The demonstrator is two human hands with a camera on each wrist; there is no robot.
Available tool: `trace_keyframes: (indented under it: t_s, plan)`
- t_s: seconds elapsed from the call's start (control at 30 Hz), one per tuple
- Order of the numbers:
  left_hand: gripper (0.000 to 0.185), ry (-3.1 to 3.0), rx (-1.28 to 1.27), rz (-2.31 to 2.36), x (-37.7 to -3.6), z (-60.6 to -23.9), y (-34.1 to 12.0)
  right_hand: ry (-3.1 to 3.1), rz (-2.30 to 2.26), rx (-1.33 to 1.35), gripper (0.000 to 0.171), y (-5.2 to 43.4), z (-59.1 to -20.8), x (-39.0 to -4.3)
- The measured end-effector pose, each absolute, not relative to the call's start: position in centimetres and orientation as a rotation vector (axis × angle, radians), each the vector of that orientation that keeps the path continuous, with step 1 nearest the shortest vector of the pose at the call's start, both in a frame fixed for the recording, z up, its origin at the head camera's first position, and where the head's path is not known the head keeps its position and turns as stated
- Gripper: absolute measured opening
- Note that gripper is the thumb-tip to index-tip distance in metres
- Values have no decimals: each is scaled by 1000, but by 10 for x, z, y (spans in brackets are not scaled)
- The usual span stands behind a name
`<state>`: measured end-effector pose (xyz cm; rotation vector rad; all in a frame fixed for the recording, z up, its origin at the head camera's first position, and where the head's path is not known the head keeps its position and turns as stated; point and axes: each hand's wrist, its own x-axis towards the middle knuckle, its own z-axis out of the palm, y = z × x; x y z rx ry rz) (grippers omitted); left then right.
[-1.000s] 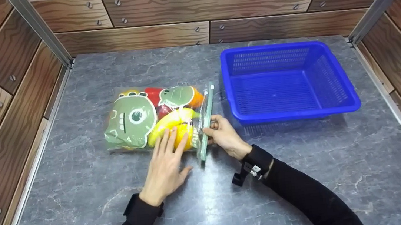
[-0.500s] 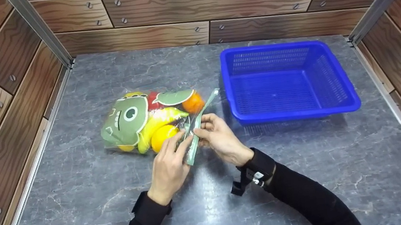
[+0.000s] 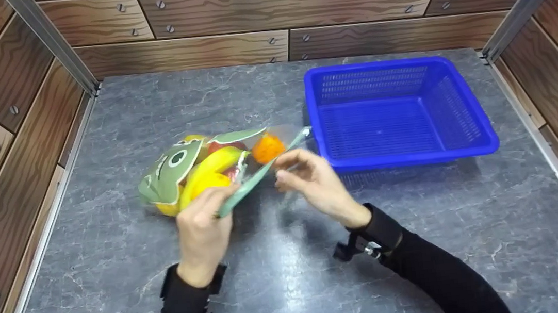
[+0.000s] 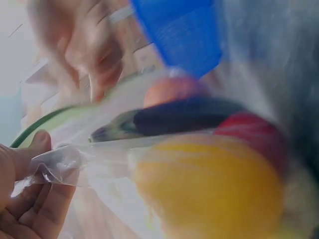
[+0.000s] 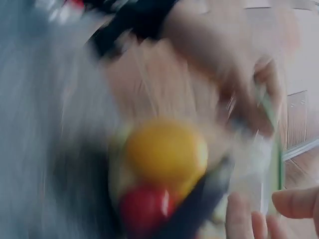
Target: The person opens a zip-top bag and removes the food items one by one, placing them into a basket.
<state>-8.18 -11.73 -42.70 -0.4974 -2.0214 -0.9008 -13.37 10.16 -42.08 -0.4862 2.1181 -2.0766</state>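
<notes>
A clear zip bag [image 3: 192,171] printed with green dinosaur faces lies on the grey table, holding a banana [image 3: 207,168], an orange [image 3: 268,148] and red fruit [image 3: 220,146]. Its green zip strip [image 3: 260,173] is lifted at the bag's right end. My left hand [image 3: 202,219] pinches the near end of that strip. My right hand [image 3: 307,174] pinches the bag's mouth further along, just in front of the blue basket. In the blurred left wrist view, my left fingers [image 4: 30,194] grip crumpled clear plastic beside a yellow fruit [image 4: 209,189].
An empty blue plastic basket [image 3: 460,101] stands at the right back of the grey marbled table [image 3: 292,279]. Wood-patterned walls [image 3: 264,18] enclose the table on three sides, with metal posts in the back corners.
My left hand left the top of the bag and took hold of the zip strip. Both hands raised the bag's mouth end, tilting the bag up.
</notes>
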Motion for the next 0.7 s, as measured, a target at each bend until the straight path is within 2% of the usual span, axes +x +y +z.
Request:
trace_keyframes:
  t_s: [0.13,0.27,0.37,0.47,0.6,0.7]
  plan:
    - [24,-2005,-433,-965,-76,-411,-128,2704,-1906,-744,33,120,-424,-144]
    - [24,-2001,-426,-1044,-70,-397,-133,2990,-1726,-772,47,136,-423,-159]
    - [22,-1990,-446,-1084,-68,-389,-135,2932,-1739,-774,50,143,-423,-170]
    - [21,-1982,-466,-1118,-66,-382,-136,2771,-1834,-778,41,147,-422,-178]
    - [20,-1981,-470,-1173,-66,-376,-138,2635,-1976,-785,18,151,-423,-183]
    - [21,-1972,-453,-1222,-67,-371,-141,2566,-2101,-822,10,156,-421,-183]
